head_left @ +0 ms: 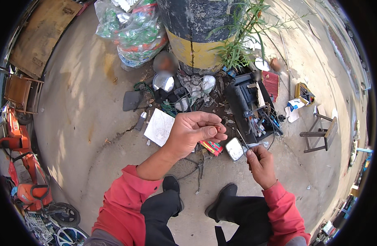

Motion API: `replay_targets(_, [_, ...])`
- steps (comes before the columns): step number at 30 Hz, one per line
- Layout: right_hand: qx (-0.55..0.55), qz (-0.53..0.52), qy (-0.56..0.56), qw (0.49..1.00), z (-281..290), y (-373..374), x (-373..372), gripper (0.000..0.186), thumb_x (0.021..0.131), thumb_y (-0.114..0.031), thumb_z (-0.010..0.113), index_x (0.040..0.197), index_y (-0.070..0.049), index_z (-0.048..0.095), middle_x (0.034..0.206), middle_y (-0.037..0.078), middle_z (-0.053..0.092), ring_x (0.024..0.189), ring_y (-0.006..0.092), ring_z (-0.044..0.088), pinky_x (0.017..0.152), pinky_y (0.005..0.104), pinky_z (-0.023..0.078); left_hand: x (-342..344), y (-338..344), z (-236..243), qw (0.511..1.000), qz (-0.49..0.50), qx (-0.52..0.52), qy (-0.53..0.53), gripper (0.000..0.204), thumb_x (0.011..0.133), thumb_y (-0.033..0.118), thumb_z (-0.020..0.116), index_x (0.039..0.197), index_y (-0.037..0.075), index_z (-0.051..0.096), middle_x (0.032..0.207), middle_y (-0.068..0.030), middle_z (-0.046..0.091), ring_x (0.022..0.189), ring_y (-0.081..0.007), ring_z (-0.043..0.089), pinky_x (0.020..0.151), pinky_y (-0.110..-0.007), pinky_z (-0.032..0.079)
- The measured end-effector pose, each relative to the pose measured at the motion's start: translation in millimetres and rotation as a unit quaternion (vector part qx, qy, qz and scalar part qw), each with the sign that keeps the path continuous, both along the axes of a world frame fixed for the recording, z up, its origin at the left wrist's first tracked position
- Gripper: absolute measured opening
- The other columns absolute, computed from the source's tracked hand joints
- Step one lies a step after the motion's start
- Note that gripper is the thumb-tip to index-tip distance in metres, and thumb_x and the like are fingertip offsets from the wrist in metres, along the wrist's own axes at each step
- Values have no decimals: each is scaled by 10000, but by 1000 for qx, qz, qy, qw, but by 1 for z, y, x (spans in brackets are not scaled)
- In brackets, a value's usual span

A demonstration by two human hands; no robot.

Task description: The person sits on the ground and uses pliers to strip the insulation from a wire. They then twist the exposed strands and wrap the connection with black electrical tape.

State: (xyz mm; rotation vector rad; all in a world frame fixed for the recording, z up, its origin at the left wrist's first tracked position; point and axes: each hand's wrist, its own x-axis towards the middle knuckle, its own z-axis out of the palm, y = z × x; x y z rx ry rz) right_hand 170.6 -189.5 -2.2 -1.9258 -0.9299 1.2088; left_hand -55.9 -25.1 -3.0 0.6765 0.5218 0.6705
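Note:
My left hand (194, 133) is closed in a pinch above the ground in the middle. A small reddish-brown piece (217, 128) shows between its thumb and fingers; its kind is too small to make out. Lower on the right, my right hand (262, 167) grips a thin metal rod (242, 138) that points up and to the left. The fingers hide the rod's near end. Beyond and below the rod lies a mirror (234, 149) with a dark rim. A red, yellow and green packet (213, 148) is beneath my left hand, partly covered by it.
A black toolbox (233, 107) full of tools and parts lies ahead right. A white sheet (159, 127) is left of my left hand. Beyond stand a black-and-yellow pillar (192, 37), a bag of bottles (135, 37) and a plant (241, 45). A small stool (319, 133) is at right.

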Motion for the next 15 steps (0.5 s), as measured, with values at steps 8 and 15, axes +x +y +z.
replay_targets(8, [19,15,-119,993,29,-102,-59,232,939,-183,676,942,42,621,692,136,645,620,199,623,604,352,496,-67,-57,165,992,91,71,47,211,914,6,682,1113,-63,658,1023,-176,720,947,-276,730,828,-376,618])
replay_targets(15, [-64,100,94,989,219,-171,-123,288,857,-140,758,775,-35,503,687,-3,534,648,75,495,563,270,422,-136,-145,342,962,214,127,109,212,935,-16,649,1138,-77,643,1054,-203,717,972,-289,724,862,-397,615])
